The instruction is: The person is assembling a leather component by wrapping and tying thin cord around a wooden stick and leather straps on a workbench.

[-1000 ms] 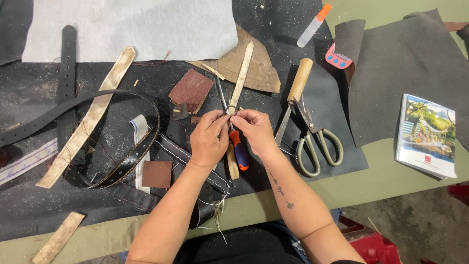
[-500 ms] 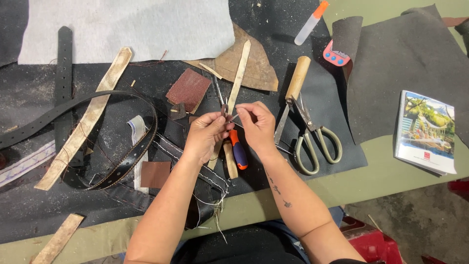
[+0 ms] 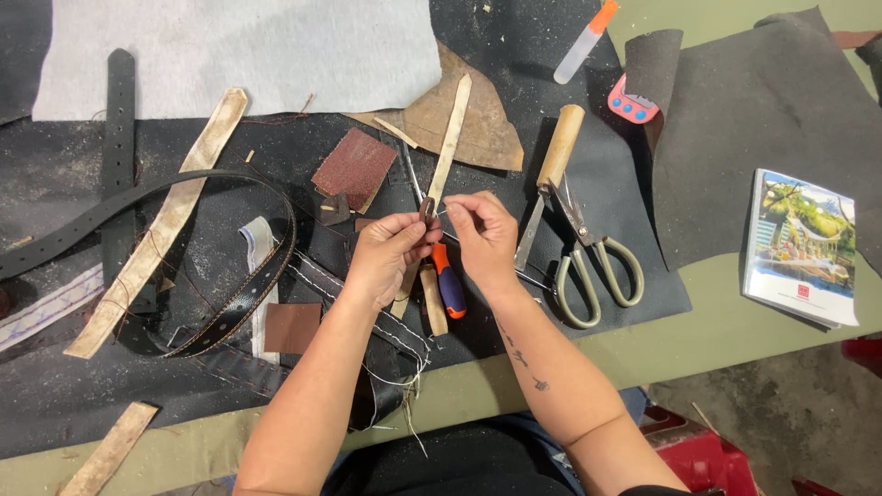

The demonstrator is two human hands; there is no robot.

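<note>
From the head camera, two hands meet over the middle of the table [image 3: 735, 331]. The left hand [image 3: 386, 257] has its fingers curled in, and its thumb and first finger pinch one small dark leather piece [image 3: 427, 209]. The right hand [image 3: 482, 237] is pinched too, and it holds something very thin right beside that piece; it is too small to tell what. Under the hands lies one tool with an orange and blue handle [image 3: 449, 283], partly hidden by them. One long pale strip [image 3: 450, 147] runs up from between the hands. To the right lie one pair of big scissors [image 3: 593, 262] and one knife with a wooden handle [image 3: 556, 156], close together. To the left there is one black belt [image 3: 253, 276] in a loop, two more pale strips [image 3: 170, 230] [image 3: 110, 450], and two brown squares [image 3: 354, 168] [image 3: 292, 326]. Far right rests one booklet [image 3: 801, 246]. One white tube with an orange cap [image 3: 586, 41] sits at the top.
</note>
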